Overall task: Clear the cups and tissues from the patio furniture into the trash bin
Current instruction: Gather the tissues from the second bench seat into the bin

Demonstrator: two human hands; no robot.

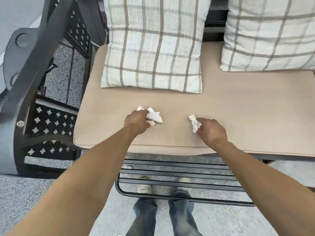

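1. While both arms reached over the tan seat cushion [238,106] of the bench, the left hand [136,122] had fingers curled round a crumpled tissue clump [154,116].
2. Right hand [210,132] pinched a smaller tissue [194,124], long axis running near-to-far.
3. Both tissues sat on the cushion, in front of the plaid pillow [153,48].

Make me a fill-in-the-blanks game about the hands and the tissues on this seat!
1. The left hand holds a crumpled white ____.
2. The right hand pinches another tissue with its ____.
3. Both tissues are over the tan seat ____.
4. Behind the hands stand ____ plaid pillows.

Missing words: tissue; fingers; cushion; two
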